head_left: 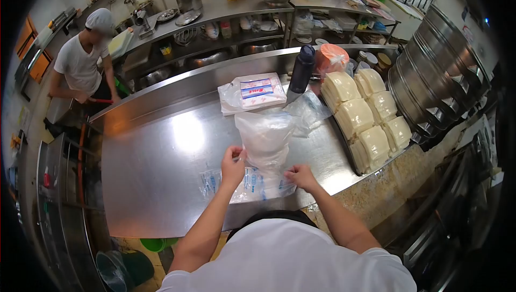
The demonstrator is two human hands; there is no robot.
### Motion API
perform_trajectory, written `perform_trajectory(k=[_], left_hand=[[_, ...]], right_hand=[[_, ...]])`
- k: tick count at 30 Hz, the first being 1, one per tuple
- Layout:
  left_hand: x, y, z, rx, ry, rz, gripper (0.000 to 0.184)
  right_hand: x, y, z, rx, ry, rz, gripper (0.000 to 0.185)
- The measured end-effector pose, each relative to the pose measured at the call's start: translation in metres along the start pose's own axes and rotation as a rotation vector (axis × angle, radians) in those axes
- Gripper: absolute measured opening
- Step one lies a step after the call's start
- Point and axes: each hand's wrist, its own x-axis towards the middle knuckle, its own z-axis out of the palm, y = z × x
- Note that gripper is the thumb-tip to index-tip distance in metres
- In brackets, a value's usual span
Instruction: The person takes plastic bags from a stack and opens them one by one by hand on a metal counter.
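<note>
A cloudy clear plastic bag [264,133] stands puffed up in front of me, its lower end narrowing toward my hands. At its left side my left hand [233,165] is closed, thumb and fingers pinched on the bag's edge. My right hand [302,177] is pinched at the bag's lower right edge. Beneath lies a flat stack of clear bags with blue print [248,183], partly covered by the puffed bag. Another crumpled clear bag [309,112] lies behind to the right. Farther back is a white pack with a blue and red label [257,92].
On the right of the steel table [145,184] a dark tray [344,149] holds several wrapped pale stacks [355,115]. A dark bottle [302,69] and an orange bag [331,58] stand behind. Tall steamers [438,66] rise at right. A co-worker [86,66] stands at far left.
</note>
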Motion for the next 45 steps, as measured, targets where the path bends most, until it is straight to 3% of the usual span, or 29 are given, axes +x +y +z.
perform_trajectory(k=[3, 6, 9, 12, 15, 18, 21, 22, 24, 28, 29, 31, 32, 34, 35, 37, 39, 43, 45], left_hand=[[-0.04, 0.012, -0.019, 0.184, -0.101, -0.163, 0.026], [-0.079, 0.054, -0.015, 0.052, -0.312, 0.189, 0.023], [-0.079, 0.101, 0.003, 0.14, -0.403, 0.428, 0.024], [-0.063, 0.113, 0.003, -0.022, -0.715, 0.436, 0.013], [-0.064, 0.109, 0.007, -0.45, -0.708, 0.198, 0.017], [-0.067, 0.118, 0.009, -0.57, -0.662, 0.055, 0.029], [-0.067, 0.108, 0.009, -0.65, -0.552, -0.051, 0.028], [-0.068, 0.107, 0.009, -0.813, -0.575, -0.132, 0.026], [-0.072, 0.11, 0.01, -1.138, -0.606, -0.298, 0.024], [-0.055, 0.159, -0.02, -0.913, -0.882, -0.459, 0.012], [-0.046, 0.171, -0.03, -0.801, -0.939, -0.446, 0.013], [-0.017, 0.172, -0.05, -0.645, -1.035, -0.319, 0.019], [-0.001, 0.166, -0.056, -0.602, -1.071, -0.212, 0.024], [0.029, 0.186, -0.052, -0.869, -0.873, -0.277, 0.029], [0.051, 0.19, -0.056, -0.948, -0.838, -0.369, 0.031], [0.075, 0.2, -0.044, -0.747, -0.575, -0.657, 0.028], [0.072, 0.155, -0.022, -0.638, -0.491, -0.631, 0.031], [0.085, 0.053, 0.002, -0.642, -0.502, -0.676, 0.029], [0.081, 0.013, 0.002, -0.564, -0.42, -0.665, 0.018]], right_hand=[[-0.027, -0.012, 0.017, 0.348, 0.09, -0.053, 0.018], [-0.083, -0.076, 0.004, 0.312, 0.053, -0.185, 0.015], [-0.117, -0.114, -0.008, 0.205, -0.024, -0.38, 0.019], [-0.139, -0.145, -0.021, -0.062, 0.054, -0.483, 0.027], [-0.138, -0.15, -0.024, -0.208, 0.19, -0.51, 0.033], [-0.138, -0.153, -0.018, -0.2, 0.286, -0.515, 0.035], [-0.135, -0.158, -0.017, -0.128, 0.345, -0.508, 0.039], [-0.135, -0.159, -0.017, -0.097, 0.359, -0.503, 0.041], [-0.124, -0.152, -0.016, 0.133, 0.307, -0.51, 0.04], [-0.103, -0.164, -0.046, 0.632, 0.26, -0.374, 0.035], [-0.101, -0.174, -0.066, 1.035, 0.021, -0.264, 0.03], [-0.085, -0.181, -0.104, 1.346, -0.414, -0.202, 0.031], [-0.081, -0.194, -0.112, 1.31, -0.46, -0.233, 0.03], [-0.079, -0.222, -0.122, 1.235, -0.551, -0.289, 0.028], [-0.065, -0.225, -0.119, 1.027, -0.354, -0.318, 0.027], [-0.013, -0.215, -0.104, 0.598, 0.031, -0.361, 0.024], [0.021, -0.185, -0.07, 0.462, 0.119, -0.229, 0.017], [0.084, -0.096, -0.023, 0.88, 0.057, -0.053, 0.011], [0.098, -0.086, -0.013, 1.082, 0.015, -0.143, 0.021]])
